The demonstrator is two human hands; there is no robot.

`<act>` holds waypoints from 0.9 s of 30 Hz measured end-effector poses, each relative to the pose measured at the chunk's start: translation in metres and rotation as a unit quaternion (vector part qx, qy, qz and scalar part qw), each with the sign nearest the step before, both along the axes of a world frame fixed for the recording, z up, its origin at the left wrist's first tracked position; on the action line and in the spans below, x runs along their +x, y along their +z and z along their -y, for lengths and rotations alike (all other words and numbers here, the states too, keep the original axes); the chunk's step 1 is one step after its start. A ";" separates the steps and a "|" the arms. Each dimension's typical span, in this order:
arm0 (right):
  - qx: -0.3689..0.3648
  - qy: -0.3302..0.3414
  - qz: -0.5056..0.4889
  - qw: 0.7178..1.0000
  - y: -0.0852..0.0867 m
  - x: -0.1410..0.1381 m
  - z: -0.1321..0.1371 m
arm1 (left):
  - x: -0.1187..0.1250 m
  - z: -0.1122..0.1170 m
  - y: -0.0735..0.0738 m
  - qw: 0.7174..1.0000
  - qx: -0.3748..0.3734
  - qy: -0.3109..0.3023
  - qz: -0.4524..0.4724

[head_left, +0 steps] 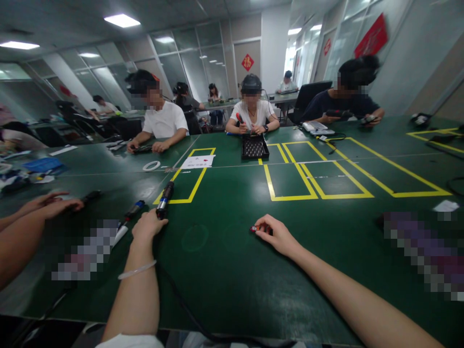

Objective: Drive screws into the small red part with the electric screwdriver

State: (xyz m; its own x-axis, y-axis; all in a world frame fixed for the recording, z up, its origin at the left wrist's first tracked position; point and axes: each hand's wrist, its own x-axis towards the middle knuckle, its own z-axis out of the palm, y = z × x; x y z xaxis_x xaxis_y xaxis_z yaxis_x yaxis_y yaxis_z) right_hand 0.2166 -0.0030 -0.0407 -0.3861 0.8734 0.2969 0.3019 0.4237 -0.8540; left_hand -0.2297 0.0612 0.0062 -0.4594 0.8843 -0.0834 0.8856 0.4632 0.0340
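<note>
My left hand [148, 225] rests on the green table [232, 270], fingers closed round the rear end of a black electric screwdriver [164, 198] that lies pointing away from me; its cable runs back under my wrist. My right hand [276, 235] lies further right, fingertips pinched on a small red and black part [254, 228] against the table top. A pale band circles my left wrist.
A blue-tipped tool [135, 210] lies left of the screwdriver. A neighbour's hands [54, 203] rest at the left edge. Yellow tape rectangles [315, 174] mark the middle. A black tray [254, 146], a paper sheet [197, 161] and a white ring [151, 166] sit further back, where several people work.
</note>
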 end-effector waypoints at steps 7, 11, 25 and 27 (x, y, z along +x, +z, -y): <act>0.001 -0.002 0.007 1.000 -0.004 -0.002 -0.001 | 0.041 0.000 0.005 0.998 0.014 -0.036 -0.058; 0.005 -0.008 0.018 1.000 -0.003 -0.003 -0.001 | 0.071 0.003 0.006 0.993 0.021 -0.082 -0.077; 0.021 -0.025 0.021 0.999 -0.002 -0.004 -0.002 | 0.211 0.036 -0.006 0.928 0.097 -0.359 -0.013; 0.036 -0.030 0.028 0.998 -0.002 -0.004 -0.002 | 0.227 0.043 -0.007 0.913 0.102 -0.395 0.006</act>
